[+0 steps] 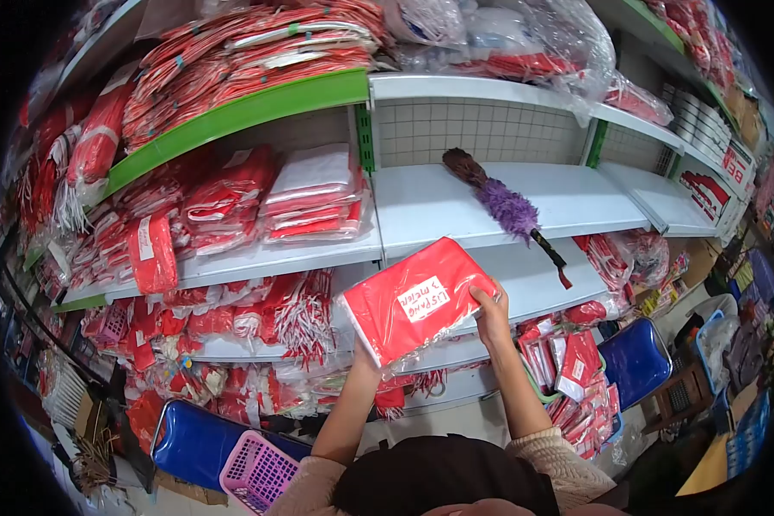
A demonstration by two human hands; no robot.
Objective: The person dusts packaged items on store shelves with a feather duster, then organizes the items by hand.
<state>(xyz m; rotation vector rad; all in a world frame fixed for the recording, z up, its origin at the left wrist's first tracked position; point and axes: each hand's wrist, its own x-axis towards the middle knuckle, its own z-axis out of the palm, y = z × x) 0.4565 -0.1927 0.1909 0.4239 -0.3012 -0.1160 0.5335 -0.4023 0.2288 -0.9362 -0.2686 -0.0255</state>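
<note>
A flat red packet (pixel 378 314) in clear plastic, with a handwritten white label, is held up in front of the shelves. My right hand (pixel 490 314) grips its right edge, thumb on top. My left hand (pixel 365 354) is under the lower left corner, its fingers mostly hidden by the packet. Behind it, a purple feather duster (pixel 509 209) lies on the white middle shelf (pixel 413 202). To the left on the same level sits a stack of folded red and white packets (pixel 314 193).
Red packets fill the upper and lower shelves. Below are a pink basket (pixel 260 473), a blue chair (pixel 193 443) at left, another blue chair (pixel 635 363) at right, and a basket of red packets (pixel 576 370). A printed carton (pixel 714 182) stands at the right.
</note>
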